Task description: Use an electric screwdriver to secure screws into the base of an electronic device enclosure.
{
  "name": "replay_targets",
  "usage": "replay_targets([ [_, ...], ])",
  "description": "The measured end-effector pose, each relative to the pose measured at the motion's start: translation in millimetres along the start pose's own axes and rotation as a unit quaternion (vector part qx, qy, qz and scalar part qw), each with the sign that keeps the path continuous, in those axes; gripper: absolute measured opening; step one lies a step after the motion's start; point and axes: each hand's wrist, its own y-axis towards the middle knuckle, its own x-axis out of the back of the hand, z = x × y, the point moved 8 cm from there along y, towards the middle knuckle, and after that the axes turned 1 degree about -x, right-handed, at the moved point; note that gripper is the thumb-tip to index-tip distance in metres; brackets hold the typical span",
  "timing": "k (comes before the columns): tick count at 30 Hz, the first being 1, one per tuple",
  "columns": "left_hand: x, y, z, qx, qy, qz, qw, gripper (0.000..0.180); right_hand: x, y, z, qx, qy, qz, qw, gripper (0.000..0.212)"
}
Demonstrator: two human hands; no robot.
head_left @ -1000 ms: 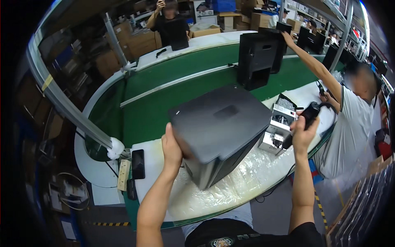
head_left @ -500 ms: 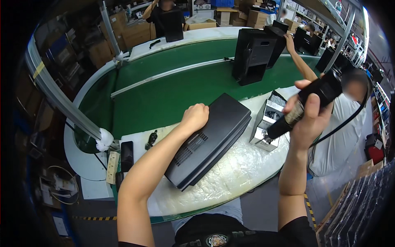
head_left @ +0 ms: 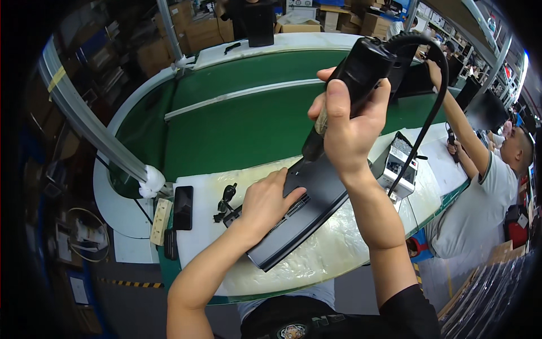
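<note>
A black computer case (head_left: 322,189) with a vented panel lies on the padded worktop, angled away from me. My left hand (head_left: 265,203) rests on its left side beside the vents, thumb apart and fingers stretched toward the far edge. Wrapped round a black corded electric screwdriver (head_left: 361,73), my right hand (head_left: 357,133) is raised over the case. The tool tilts down to the left, its tip close to the case's far left edge near my left fingertips. Whether the tip touches a screw is too small to tell.
Right of the case stand small boxes (head_left: 402,175) with metal parts, crossed by the tool's cord. A dark cable (head_left: 227,195), phone (head_left: 183,208) and power strip (head_left: 161,221) lie left. Beyond runs a green conveyor (head_left: 237,127); a co-worker (head_left: 474,209) works at right.
My right hand has brought the screwdriver left from the boxes to above the case. My left hand has shifted nearer along the case, its fingers opening out from a curled grip.
</note>
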Motion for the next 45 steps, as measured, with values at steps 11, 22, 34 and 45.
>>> replay_targets([
  [11,1.7,2.7,1.7,-0.01,-0.001,-0.016,1.0,0.059,-18.5,1.1,-15.2,0.01,-0.026,0.041,0.999,0.025],
  [22,3.6,3.2,-2.3,-0.037,0.008,-0.012,0.999,0.058,-30.1,-12.0,-35.3,0.006,-0.055,0.073,0.996,0.035],
  [34,2.2,2.2,-0.8,-0.033,0.009,-0.009,0.999,0.059,-26.7,-16.8,-42.5,-0.008,-0.057,0.062,0.996,0.044],
  [45,3.4,0.9,-4.3,-0.043,0.016,-0.008,0.999,0.061,-26.5,-23.1,-49.9,-0.038,-0.03,0.039,0.998,0.067],
])
